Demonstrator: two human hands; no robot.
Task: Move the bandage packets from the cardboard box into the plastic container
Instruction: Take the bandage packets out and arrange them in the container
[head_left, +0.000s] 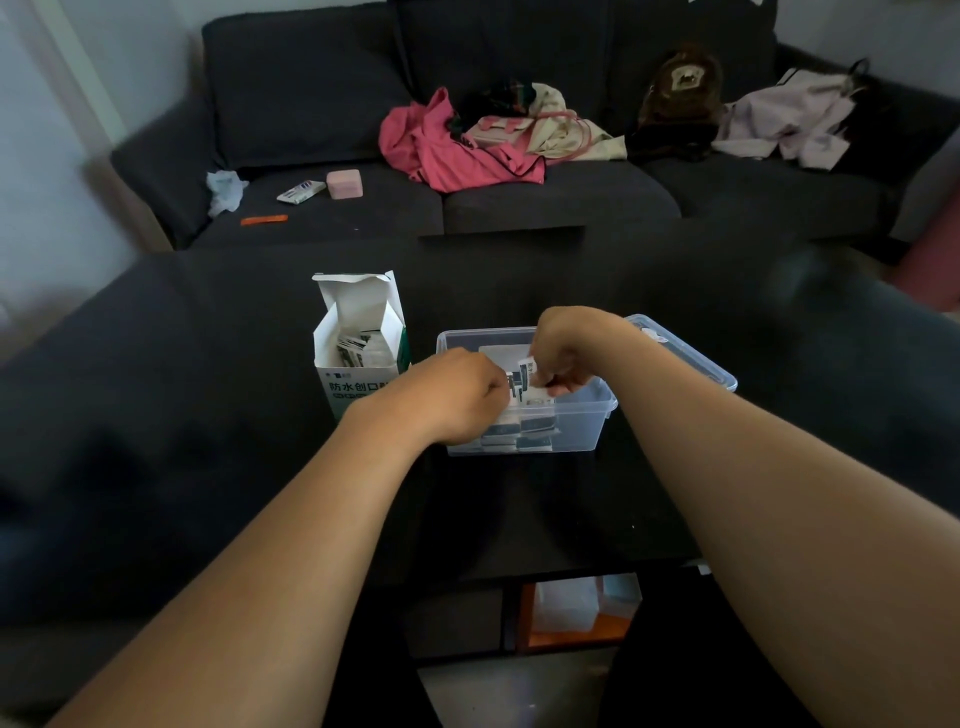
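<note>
One cardboard box (358, 358) and one plastic container (576, 421) stand side by side on the dark tabletop (208, 415), the box to the left, its top flaps open and upright. Several bandage packets (356, 351) stand on end inside the box; their exact number cannot be told. The clear container holds a layer of packets (524, 434) stacked against its near wall, again too crowded to count. Its clear lid (685, 353) lies just behind and to the right of it.

Two bare hands meet over the container. The left hand (460, 397) has its fingers curled down at the container's near left side, and its grip is on a packet or packets there, though the fingers themselves are hidden behind the knuckles. The right hand (563, 351) pinches one packet (524, 379) at its upper edge, holding it above the stacked ones, touching the left hand's knuckles.

Behind the tabletop one dark sofa (545, 197) carries a pink garment (441, 145), a small pink box (344, 184), a brown plush toy (680, 88) and a pale garment (795, 119).
</note>
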